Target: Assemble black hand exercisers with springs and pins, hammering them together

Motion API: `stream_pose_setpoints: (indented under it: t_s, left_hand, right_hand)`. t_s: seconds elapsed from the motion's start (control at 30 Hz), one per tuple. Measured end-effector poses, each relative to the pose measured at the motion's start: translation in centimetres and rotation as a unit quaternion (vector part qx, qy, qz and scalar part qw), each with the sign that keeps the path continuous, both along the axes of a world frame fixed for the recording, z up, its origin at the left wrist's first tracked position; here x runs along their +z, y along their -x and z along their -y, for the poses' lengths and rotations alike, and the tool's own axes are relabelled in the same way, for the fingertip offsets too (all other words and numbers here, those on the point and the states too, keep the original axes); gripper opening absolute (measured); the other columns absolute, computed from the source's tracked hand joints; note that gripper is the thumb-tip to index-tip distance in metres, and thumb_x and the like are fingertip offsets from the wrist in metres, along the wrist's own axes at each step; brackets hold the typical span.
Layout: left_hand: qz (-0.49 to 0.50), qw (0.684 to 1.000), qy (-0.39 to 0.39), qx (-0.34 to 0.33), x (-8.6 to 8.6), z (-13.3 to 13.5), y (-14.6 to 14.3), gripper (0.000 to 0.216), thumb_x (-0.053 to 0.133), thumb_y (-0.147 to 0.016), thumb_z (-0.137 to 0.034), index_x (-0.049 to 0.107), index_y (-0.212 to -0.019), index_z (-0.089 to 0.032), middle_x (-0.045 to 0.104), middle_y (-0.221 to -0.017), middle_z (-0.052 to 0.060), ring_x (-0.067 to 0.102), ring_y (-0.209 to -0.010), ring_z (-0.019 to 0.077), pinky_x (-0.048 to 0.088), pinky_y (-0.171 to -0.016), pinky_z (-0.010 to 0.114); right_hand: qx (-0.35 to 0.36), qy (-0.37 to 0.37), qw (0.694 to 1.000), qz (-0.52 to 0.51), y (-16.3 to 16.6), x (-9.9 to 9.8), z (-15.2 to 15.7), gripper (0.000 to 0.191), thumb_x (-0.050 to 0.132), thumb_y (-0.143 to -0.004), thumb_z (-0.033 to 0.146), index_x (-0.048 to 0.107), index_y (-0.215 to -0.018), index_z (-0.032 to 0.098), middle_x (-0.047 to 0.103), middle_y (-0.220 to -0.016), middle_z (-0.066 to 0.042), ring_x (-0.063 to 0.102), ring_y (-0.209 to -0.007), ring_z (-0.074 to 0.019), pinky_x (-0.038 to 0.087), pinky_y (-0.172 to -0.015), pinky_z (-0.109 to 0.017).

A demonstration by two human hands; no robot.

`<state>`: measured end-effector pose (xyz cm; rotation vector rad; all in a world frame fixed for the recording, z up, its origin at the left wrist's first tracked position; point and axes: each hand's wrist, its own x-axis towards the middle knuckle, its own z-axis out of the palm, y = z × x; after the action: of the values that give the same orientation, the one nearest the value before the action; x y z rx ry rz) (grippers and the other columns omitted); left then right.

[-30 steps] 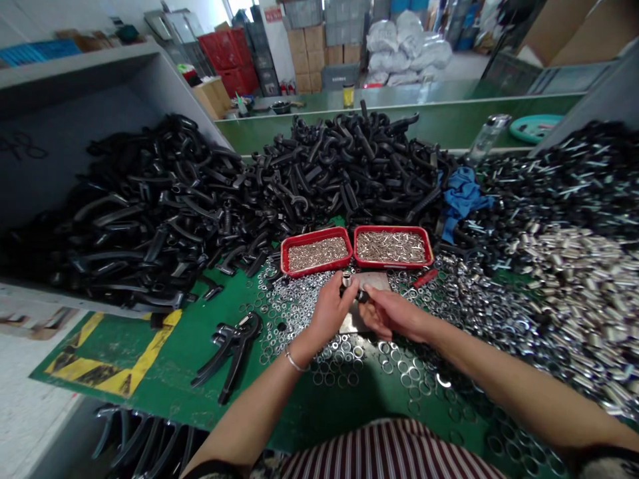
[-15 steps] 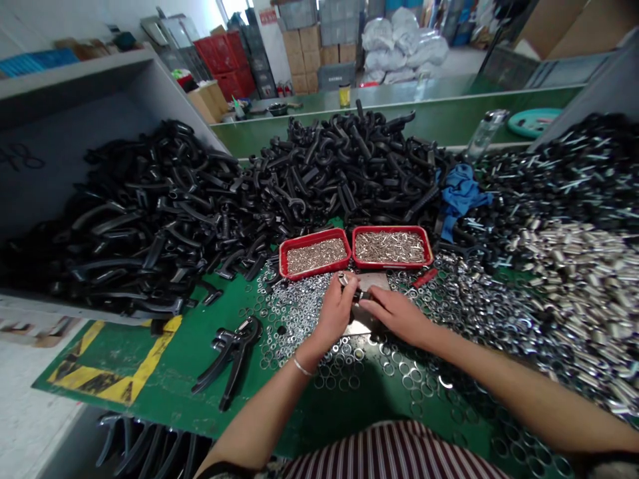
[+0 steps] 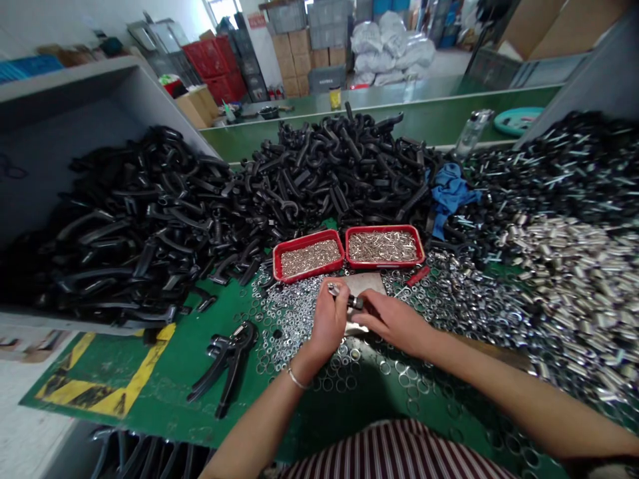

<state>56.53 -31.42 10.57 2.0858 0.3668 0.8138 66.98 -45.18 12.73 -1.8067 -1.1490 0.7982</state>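
2 red trays point(image 3: 312, 272) btwn blk pile point(image 3: 319, 176) & L hand point(image 3: 328, 320) gripping small part point(image 3: 355, 303); R hand point(image 3: 397, 320) grip unclear.

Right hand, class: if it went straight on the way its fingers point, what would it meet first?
Most likely the dark end of the small part held in the left hand. The right hand looks very close or already touching; depth is unclear here.

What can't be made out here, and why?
In the head view:
Held part: middle hidden by the left hand.
Plate: partly hidden by the right hand.
Lower handles: cut off by the bottom edge.
Pins: too small to count.
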Motion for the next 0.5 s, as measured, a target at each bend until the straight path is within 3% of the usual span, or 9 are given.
stream_pose_setpoints:
  t_s: [0.07,0.13,0.2,0.27,0.33,0.4,0.5]
  left_hand:
    - [0.001,1.0,0.01,0.022,0.1,0.1,0.3,0.023,0.035,-0.105,-0.033,0.051,-0.097,-0.019,0.056,-0.094,0.007,0.056,-0.09,0.0188,0.047,-0.086,0.034]
    - [-0.01,1.0,-0.02,-0.013,0.3,0.0,0.4,0.022,0.037,-0.105,-0.035,0.05,-0.096,-0.019,0.056,-0.095,0.007,0.056,-0.091,0.0194,0.047,-0.087,0.035]
    - [-0.074,0.993,-0.055,-0.068,0.5,-0.5,0.3,0.023,0.038,-0.104,-0.037,0.05,-0.095,-0.019,0.056,-0.096,0.007,0.056,-0.092,0.0203,0.047,-0.088,0.036]
    - [-0.165,0.975,-0.087,-0.117,0.4,-1.3,-0.3,0.024,0.038,-0.104,-0.038,0.051,-0.096,-0.019,0.057,-0.097,0.008,0.057,-0.092,0.0214,0.048,-0.088,0.037]
    - [-0.227,0.952,-0.125,-0.162,0.0,-1.9,-1.2,0.025,0.038,-0.103,-0.037,0.053,-0.095,-0.018,0.057,-0.098,0.008,0.057,-0.093,0.0222,0.048,-0.088,0.038]
    - [-0.253,0.93,-0.17,-0.204,-0.7,-2.1,-2.4,0.025,0.041,-0.102,-0.035,0.055,-0.093,-0.017,0.057,-0.098,0.008,0.056,-0.095,0.0229,0.047,-0.091,0.039]
    - [-0.259,0.914,-0.226,-0.216,-1.5,-1.7,-4.2,0.023,0.049,-0.098,-0.036,0.059,-0.094,-0.016,0.058,-0.1,0.008,0.055,-0.099,0.0251,0.044,-0.094,0.043]
  right_hand:
    - [-0.007,-0.011,1.0,0.013,0.4,0.0,0.2,0.032,0.049,-0.099,0.049,0.052,-0.085,0.02,0.066,-0.074,-0.004,0.056,-0.059,-0.0131,0.041,-0.055,-0.025]
    - [0.059,0.012,0.997,-0.049,0.6,-0.2,0.7,0.036,0.037,-0.105,0.047,0.051,-0.086,0.021,0.065,-0.069,-0.001,0.053,-0.052,-0.0118,0.041,-0.054,-0.025]
    - [0.087,0.024,0.995,-0.031,0.6,-0.4,1.8,0.034,0.034,-0.106,0.043,0.055,-0.092,0.02,0.068,-0.078,-0.003,0.057,-0.059,-0.013,0.046,-0.059,-0.027]
    - [0.045,0.019,0.992,0.115,0.2,-0.7,3.7,0.024,0.043,-0.104,0.037,0.059,-0.1,0.019,0.068,-0.095,-0.008,0.062,-0.082,-0.019,0.05,-0.076,-0.034]
    - [0.002,0.029,0.962,0.272,-0.5,-1.3,6.0,0.018,0.051,-0.1,0.033,0.061,-0.103,0.018,0.065,-0.103,-0.012,0.058,-0.097,-0.0255,0.048,-0.087,-0.042]
    - [-0.007,0.063,0.929,0.366,-1.4,-2.0,8.4,0.017,0.056,-0.097,0.033,0.061,-0.101,0.017,0.062,-0.099,-0.013,0.056,-0.095,-0.0281,0.048,-0.085,-0.044]
    - [0.0,0.097,0.907,0.411,-2.5,-3.2,11.0,0.013,0.059,-0.095,0.031,0.061,-0.096,0.018,0.06,-0.094,-0.012,0.055,-0.089,-0.0277,0.049,-0.078,-0.043]
